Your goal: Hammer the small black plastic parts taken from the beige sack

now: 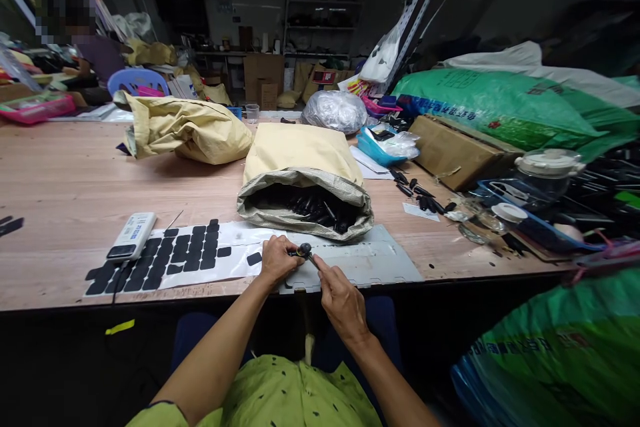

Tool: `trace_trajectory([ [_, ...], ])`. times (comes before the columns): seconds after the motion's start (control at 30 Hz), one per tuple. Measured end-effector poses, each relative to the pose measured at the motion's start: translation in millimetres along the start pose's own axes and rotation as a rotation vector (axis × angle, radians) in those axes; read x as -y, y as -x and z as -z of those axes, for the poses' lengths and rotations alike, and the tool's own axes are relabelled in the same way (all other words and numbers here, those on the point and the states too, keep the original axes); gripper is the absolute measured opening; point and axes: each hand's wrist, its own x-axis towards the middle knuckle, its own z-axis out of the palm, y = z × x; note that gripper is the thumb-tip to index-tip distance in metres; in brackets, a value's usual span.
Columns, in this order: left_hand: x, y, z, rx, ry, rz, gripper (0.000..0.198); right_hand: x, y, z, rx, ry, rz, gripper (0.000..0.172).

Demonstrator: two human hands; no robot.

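My left hand (276, 260) is closed around a small black part (303, 251) with a round head, held just above the table's front edge. My right hand (340, 297) pinches toward the same part from the right, fingertips meeting it. Both hands hover over a grey flat sheet (370, 260). To the left lies a white backing sheet (235, 247) carrying several black adhesive pads (170, 257). Right behind my hands an open woven sack (305, 203) lies on its side, full of black parts.
A white remote-like device (133, 235) lies on the wooden table (65, 193). A second yellow sack (185, 128), a cardboard box (457, 150), green bags (500, 110), a glass jar (547, 170) and loose black parts (417, 190) crowd the right. A person sits far left.
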Motion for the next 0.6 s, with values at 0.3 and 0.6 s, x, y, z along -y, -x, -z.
trace_trajectory([
  [0.3, -3, 2, 3.3, -0.002, 0.001, -0.003, 0.014, -26, -34, 0, -0.105, 0.059, -0.016, 0.034],
  [0.6, -2, 2, 7.8, 0.071, -0.052, -0.057, 0.016, -52, -48, -25, -0.145, 0.194, 0.071, 0.030],
])
